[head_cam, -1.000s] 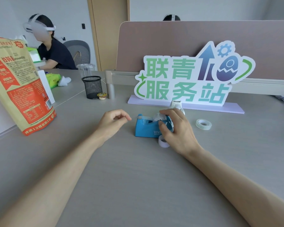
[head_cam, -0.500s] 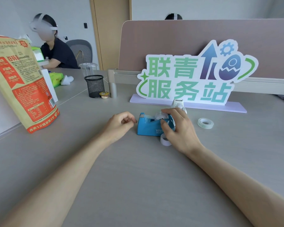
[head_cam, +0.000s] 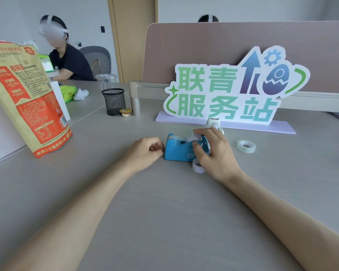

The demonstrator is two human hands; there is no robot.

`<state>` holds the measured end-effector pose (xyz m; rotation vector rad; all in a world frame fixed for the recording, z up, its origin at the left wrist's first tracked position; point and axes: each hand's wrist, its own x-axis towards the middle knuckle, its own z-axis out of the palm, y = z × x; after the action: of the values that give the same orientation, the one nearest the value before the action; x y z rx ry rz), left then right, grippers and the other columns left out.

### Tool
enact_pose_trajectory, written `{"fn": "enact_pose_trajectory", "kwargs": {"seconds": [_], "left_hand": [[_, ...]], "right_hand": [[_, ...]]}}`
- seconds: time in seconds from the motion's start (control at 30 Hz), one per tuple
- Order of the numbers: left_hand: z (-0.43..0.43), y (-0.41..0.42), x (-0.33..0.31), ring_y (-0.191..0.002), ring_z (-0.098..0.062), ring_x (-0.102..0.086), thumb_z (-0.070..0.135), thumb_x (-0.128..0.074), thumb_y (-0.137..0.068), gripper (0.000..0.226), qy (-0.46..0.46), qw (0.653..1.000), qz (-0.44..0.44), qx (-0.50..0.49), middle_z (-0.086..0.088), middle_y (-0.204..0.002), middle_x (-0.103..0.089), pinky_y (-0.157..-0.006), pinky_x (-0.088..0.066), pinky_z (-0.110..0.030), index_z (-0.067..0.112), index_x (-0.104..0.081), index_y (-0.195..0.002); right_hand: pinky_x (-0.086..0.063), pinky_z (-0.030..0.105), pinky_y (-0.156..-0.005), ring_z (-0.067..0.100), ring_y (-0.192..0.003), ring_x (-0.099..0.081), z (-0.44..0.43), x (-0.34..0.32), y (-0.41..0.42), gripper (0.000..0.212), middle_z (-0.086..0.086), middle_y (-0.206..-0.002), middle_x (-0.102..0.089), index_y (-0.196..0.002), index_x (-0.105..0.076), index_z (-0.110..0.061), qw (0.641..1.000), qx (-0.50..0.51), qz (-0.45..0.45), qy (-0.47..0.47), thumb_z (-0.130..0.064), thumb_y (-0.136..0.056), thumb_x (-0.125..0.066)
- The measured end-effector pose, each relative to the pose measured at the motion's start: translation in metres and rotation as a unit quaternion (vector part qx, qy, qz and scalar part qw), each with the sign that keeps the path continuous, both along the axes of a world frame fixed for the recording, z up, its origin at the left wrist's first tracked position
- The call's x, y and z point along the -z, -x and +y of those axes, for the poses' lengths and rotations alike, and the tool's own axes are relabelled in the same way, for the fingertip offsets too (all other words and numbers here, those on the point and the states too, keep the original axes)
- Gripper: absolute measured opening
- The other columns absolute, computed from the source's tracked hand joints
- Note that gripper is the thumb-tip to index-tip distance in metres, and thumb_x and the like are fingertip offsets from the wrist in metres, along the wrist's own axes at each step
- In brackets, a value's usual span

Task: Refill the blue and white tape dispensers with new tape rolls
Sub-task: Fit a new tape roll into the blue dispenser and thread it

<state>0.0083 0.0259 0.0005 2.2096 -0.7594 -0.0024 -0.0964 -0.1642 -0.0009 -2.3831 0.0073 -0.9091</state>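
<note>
Blue dispenser (head_cam: 181,152), mid-desk, is being gripped at its rear by the right hand (head_cam: 213,153) curling over the new roll (head_cam: 192,136), seemingly to seat it, while the left hand (head_cam: 145,151), curled and apparently empty, is bracing its cutter end

A single wide-angle view sits at the person's head, facing forward and down across the pale grey desktop (head_cam: 164,222). The bare left forearm (head_cam: 82,216) and bare right forearm (head_cam: 286,216) enter from the bottom corners, close to the lens. The white cut-out sign with green characters (head_cam: 223,94) stands farther back.
</note>
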Motion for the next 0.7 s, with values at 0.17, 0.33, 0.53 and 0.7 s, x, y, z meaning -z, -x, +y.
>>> {"fn": "enact_pose_trajectory", "kwargs": {"seconds": [0.17, 0.33, 0.53, 0.7], "left_hand": [[0.003, 0.007, 0.002, -0.095, -0.015, -0.047, 0.021, -0.052, -0.084, 0.01, -0.07, 0.994, -0.088, -0.013, 0.008, -0.086, -0.053, -0.081, -0.041, -0.03, 0.027, -0.057, -0.077], [0.004, 0.014, 0.008, -0.102, -0.012, -0.046, 0.052, -0.05, -0.085, 0.027, -0.11, 0.981, -0.16, -0.026, 0.01, -0.094, -0.053, -0.089, -0.04, -0.031, 0.026, -0.058, -0.084], [0.003, 0.007, 0.011, -0.09, -0.015, -0.05, 0.061, -0.056, -0.081, 0.041, -0.099, 0.965, -0.21, -0.121, 0.006, -0.086, -0.057, -0.067, -0.039, -0.032, 0.021, -0.05, -0.078], [0.003, 0.012, 0.009, -0.085, -0.018, -0.053, 0.044, -0.052, -0.091, 0.031, -0.078, 0.969, -0.231, -0.038, 0.006, -0.078, -0.054, -0.066, -0.04, -0.032, 0.016, -0.057, -0.078]], "right_hand": [[-0.037, 0.023, -0.084, 0.016, -0.108, -0.05, 0.0, -0.002, 0.0, 0.036, 0.0, -0.124, -0.055, -0.126, -0.055, -0.016, 0.999, 0.004, 0.027, -0.032, -0.021, -0.09, -0.055], [-0.048, 0.036, -0.092, 0.018, -0.108, -0.058, -0.001, -0.001, 0.001, 0.037, -0.003, -0.121, -0.062, -0.123, -0.055, -0.021, 0.996, 0.025, 0.036, -0.076, -0.032, -0.088, -0.058], [-0.054, 0.031, -0.088, 0.011, -0.101, -0.063, 0.001, -0.006, 0.007, 0.033, -0.01, -0.112, -0.066, -0.118, -0.059, -0.023, 0.987, 0.001, 0.022, -0.161, -0.031, -0.087, -0.065], [-0.056, 0.022, -0.077, 0.003, -0.099, -0.064, 0.005, -0.009, 0.013, 0.025, -0.012, -0.108, -0.067, -0.107, -0.064, -0.019, 0.981, -0.054, 0.029, -0.183, -0.009, -0.084, -0.061]]}}
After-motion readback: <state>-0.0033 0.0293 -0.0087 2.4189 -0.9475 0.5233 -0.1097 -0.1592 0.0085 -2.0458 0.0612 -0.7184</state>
